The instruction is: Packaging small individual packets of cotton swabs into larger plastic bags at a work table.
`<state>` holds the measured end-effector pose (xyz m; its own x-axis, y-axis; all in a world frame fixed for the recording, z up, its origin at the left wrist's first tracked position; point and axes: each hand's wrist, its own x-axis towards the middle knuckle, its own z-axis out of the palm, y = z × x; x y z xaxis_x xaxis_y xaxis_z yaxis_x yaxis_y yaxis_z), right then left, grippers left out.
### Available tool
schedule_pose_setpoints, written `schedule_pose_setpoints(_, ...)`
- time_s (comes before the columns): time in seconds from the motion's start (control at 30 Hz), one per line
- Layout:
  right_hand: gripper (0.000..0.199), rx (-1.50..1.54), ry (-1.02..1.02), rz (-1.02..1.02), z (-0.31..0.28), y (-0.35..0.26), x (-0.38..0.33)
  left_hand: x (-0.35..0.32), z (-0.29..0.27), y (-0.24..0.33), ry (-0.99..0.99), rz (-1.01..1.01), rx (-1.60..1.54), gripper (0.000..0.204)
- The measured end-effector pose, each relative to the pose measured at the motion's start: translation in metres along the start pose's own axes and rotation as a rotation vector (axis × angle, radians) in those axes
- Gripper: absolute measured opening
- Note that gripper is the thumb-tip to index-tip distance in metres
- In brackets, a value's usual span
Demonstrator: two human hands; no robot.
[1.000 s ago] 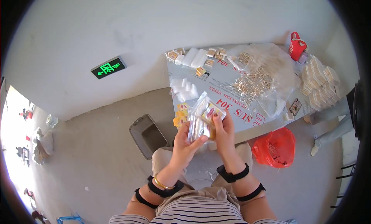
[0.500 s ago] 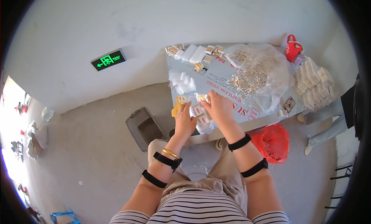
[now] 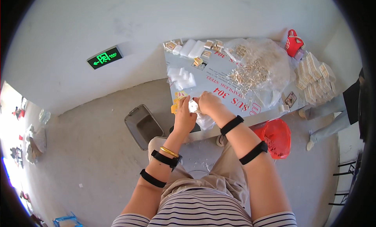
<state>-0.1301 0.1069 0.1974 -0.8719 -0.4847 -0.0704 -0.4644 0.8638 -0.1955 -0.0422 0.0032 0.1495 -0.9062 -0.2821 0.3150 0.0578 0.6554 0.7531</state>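
Near the table's front edge, a clear plastic bag [image 3: 205, 122] with small packs in it lies between my two hands. My left hand [image 3: 185, 116] is closed on the bag's left side. From the right, my right hand [image 3: 210, 104] grips its upper edge with curled fingers. A white piece [image 3: 193, 106] shows between the fingertips; whether it is a pack or folded plastic I cannot tell. Yellow printed cards [image 3: 178, 101] lie just left of my left hand. Beyond them is a stack of clear plastic bags [image 3: 181, 78].
Loose cotton swabs [image 3: 250, 75] spill from a large clear bag on the table [image 3: 203, 80]. Packs [image 3: 314, 78] are piled at right, near a phone [image 3: 290, 99] and red bag [image 3: 293, 43]. A grey bin [image 3: 144, 127] and red bin bag [image 3: 277, 138] stand below. Another person's legs [image 3: 331, 117] are at right.
My hands have closed in around the bag's top, and the right hand has turned inward. The pack held above the bag and the red-labelled packs inside are now hidden. The view has shifted slightly.
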Motion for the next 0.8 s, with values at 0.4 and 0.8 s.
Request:
schedule_pose_setpoints(0.4,0.021,-0.18,-0.103,-0.114,-0.035,0.014,-0.007,0.012,-0.017,0.013,-0.153,0.01,0.18,0.058)
schedule_pose_setpoints(0.8,0.019,0.429,0.186,-0.368,-0.019,0.048,-0.026,0.042,-0.007,0.032,-0.385,0.274,0.481,0.025)
